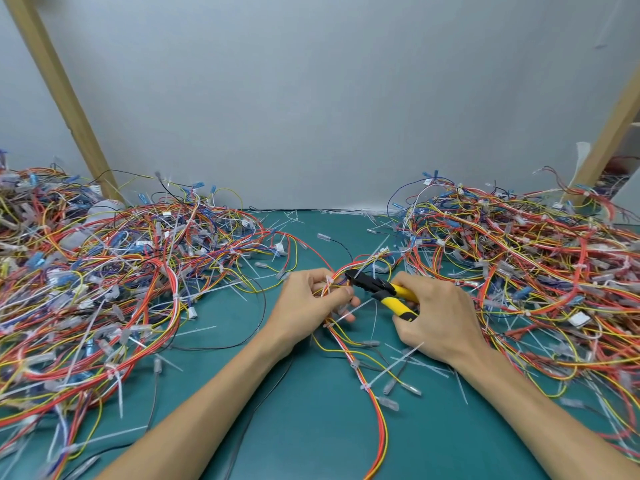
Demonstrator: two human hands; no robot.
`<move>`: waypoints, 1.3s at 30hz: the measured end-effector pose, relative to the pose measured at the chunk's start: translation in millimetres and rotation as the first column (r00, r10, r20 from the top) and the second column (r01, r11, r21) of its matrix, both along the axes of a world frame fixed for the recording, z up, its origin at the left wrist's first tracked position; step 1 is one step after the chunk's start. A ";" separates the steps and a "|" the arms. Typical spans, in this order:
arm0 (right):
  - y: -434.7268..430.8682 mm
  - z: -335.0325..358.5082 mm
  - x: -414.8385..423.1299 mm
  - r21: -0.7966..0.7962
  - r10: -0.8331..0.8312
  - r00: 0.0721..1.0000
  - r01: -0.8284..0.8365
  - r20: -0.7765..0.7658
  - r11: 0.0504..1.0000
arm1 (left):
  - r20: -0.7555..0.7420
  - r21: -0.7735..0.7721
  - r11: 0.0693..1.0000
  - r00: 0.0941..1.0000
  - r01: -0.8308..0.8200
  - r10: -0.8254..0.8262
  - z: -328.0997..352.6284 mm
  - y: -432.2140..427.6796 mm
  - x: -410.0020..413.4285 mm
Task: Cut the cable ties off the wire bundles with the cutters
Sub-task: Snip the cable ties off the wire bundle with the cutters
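A wire bundle (375, 407) of red, orange and yellow wires lies on the green mat in front of me. My left hand (304, 306) pinches its upper part between thumb and fingers, just below a white cable tie (329, 281). My right hand (433, 317) grips the yellow handles of the cutters (381, 289). Their black jaws point left and sit right beside the tie, close to my left fingertips. More white ties (365, 386) sit lower down the same bundle.
Big tangled heaps of wires stand to the left (104, 282) and right (526, 271) of the green mat (304, 427). Loose cut ties (408, 358) litter the middle. A grey wall (311, 116) and two slanted wooden posts (65, 98) close the back.
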State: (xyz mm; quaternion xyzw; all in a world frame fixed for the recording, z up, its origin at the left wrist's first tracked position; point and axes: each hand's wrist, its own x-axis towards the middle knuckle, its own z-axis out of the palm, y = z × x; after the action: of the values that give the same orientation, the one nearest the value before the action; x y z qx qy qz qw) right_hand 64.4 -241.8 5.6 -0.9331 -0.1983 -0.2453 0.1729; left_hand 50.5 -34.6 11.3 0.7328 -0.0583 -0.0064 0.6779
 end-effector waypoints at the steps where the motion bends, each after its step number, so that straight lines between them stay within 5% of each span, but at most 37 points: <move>1: 0.0 -0.4 0.1 -0.008 -0.001 1.000 0.001 0.006 1.000 | 0.001 -0.001 1.000 1.000 0.003 -0.003 0.0 0.1 0.0; 39: -0.9 -1.9 3.4 -0.041 0.000 0.999 -0.002 -0.050 0.999 | 0.029 -0.034 0.999 0.999 0.015 -0.014 -5.3 0.8 3.9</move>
State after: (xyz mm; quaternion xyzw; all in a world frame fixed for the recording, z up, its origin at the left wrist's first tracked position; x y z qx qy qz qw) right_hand 67.9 -242.7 3.7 -0.9421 -0.1995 -0.2177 0.1588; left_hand 54.4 -33.8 6.0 0.7206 -0.0735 0.0004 0.6895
